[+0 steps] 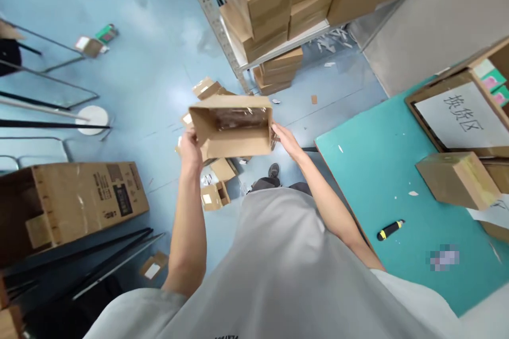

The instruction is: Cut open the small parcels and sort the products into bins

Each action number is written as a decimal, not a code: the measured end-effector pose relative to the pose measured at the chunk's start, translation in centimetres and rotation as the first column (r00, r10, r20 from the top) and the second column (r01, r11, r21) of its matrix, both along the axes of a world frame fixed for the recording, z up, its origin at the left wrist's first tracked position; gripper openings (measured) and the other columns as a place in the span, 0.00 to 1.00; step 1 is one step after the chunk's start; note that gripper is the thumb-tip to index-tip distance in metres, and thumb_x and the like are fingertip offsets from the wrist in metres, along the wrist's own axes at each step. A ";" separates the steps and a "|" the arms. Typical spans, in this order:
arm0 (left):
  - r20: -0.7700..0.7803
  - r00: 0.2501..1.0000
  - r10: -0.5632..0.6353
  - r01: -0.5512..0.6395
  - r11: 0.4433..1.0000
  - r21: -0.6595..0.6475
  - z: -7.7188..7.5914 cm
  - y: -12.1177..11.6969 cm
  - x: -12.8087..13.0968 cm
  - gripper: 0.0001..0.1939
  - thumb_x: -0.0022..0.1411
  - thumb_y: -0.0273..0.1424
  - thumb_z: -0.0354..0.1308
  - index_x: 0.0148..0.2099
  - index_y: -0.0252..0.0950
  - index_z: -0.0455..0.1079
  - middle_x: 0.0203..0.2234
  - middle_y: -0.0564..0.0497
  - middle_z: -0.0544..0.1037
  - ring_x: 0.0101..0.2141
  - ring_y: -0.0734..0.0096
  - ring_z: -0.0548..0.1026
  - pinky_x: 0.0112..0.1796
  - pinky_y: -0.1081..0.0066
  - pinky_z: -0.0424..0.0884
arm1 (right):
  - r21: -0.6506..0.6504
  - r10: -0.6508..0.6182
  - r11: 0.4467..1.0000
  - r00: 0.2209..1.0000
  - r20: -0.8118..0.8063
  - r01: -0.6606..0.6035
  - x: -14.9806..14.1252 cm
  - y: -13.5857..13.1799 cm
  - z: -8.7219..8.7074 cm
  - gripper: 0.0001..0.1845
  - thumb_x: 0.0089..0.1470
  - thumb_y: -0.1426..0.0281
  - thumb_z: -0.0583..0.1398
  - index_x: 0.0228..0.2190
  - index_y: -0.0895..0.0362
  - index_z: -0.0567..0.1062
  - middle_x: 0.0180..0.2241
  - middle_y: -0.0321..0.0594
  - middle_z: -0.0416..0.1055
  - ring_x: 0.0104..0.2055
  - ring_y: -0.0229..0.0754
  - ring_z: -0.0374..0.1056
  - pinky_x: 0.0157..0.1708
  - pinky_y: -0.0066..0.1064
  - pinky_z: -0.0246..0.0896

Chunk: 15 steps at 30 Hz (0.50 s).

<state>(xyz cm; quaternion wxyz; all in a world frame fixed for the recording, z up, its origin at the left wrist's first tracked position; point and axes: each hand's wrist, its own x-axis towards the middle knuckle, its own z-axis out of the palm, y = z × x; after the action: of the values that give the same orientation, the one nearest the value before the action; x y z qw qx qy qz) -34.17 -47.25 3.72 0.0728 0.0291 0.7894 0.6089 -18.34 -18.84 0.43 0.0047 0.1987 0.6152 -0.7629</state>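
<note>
An open cardboard box is held up in front of me, its mouth facing me and clear tape shining at its inner bottom. My left hand grips its left end, fingers bent around the edge. Against the right end presses my right hand, its fingers partly hidden behind the box. Below and behind it, several discarded boxes lie scattered on the blue floor.
At right, a green-topped table bears a utility knife, a closed carton and a box with a handwritten sign. A metal shelf with cartons stands ahead. A large open carton and metal frames are at left.
</note>
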 end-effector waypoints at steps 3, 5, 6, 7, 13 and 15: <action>0.061 0.975 0.213 -0.215 0.976 0.034 1.8 -4.5 -2.9 0.21 0.72 0.36 0.49 0.60 0.35 0.73 0.60 0.47 0.82 0.66 0.60 0.74 0.72 0.55 0.68 | 0.064 0.103 0.993 0.993 -0.062 -0.099 -5.9 -2.8 0.4 0.40 0.70 0.42 0.62 0.71 0.53 0.76 0.76 0.42 0.69 0.79 0.51 0.62 0.78 0.46 0.60; 0.053 0.925 0.377 -0.376 0.926 -0.037 1.9 -6.4 -3.4 0.25 0.71 0.33 0.52 0.67 0.35 0.69 0.70 0.46 0.76 0.70 0.60 0.71 0.74 0.54 0.64 | 0.151 0.148 0.979 0.987 -0.065 -0.137 -7.6 -4.2 0.3 0.38 0.71 0.45 0.64 0.69 0.55 0.77 0.74 0.45 0.72 0.78 0.51 0.64 0.79 0.45 0.55; 0.045 0.903 0.427 -0.424 0.903 -0.062 1.6 -6.8 -3.2 0.25 0.71 0.32 0.53 0.68 0.35 0.68 0.71 0.45 0.74 0.69 0.60 0.72 0.73 0.53 0.65 | 0.182 0.171 0.971 0.983 -0.059 -0.158 -7.6 -4.6 0.1 0.36 0.72 0.46 0.64 0.68 0.56 0.79 0.72 0.46 0.74 0.77 0.51 0.66 0.79 0.45 0.55; 0.047 0.893 0.448 -0.444 0.893 -0.071 1.0 -6.8 -2.7 0.24 0.71 0.32 0.53 0.67 0.34 0.69 0.70 0.44 0.75 0.67 0.59 0.75 0.73 0.52 0.66 | 0.198 0.192 0.964 0.980 -0.047 -0.179 -7.0 -4.8 -0.1 0.34 0.72 0.48 0.65 0.66 0.57 0.80 0.70 0.47 0.76 0.75 0.52 0.68 0.79 0.45 0.56; 0.233 0.961 0.147 -0.130 0.988 -0.085 -5.2 -0.5 4.0 0.15 0.63 0.40 0.66 0.50 0.40 0.77 0.53 0.42 0.85 0.60 0.51 0.81 0.69 0.49 0.72 | 0.109 0.087 0.988 0.978 0.189 -0.109 4.1 -2.4 -2.1 0.22 0.68 0.51 0.68 0.53 0.53 0.87 0.58 0.48 0.85 0.64 0.52 0.78 0.71 0.49 0.69; 0.286 0.958 0.002 0.020 0.997 -0.073 -6.7 2.3 6.4 0.16 0.60 0.40 0.66 0.49 0.40 0.78 0.51 0.43 0.86 0.59 0.52 0.82 0.68 0.51 0.73 | 0.102 -0.047 0.995 0.955 0.292 0.018 8.9 -1.1 -2.6 0.21 0.67 0.53 0.68 0.51 0.54 0.87 0.56 0.49 0.86 0.61 0.51 0.80 0.68 0.49 0.72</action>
<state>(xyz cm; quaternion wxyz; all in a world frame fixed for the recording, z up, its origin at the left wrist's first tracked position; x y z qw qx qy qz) -27.74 -44.98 -3.03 0.1898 -0.0584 0.7927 0.5764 -9.46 -19.94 -2.14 0.0738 0.3200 0.6412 -0.6935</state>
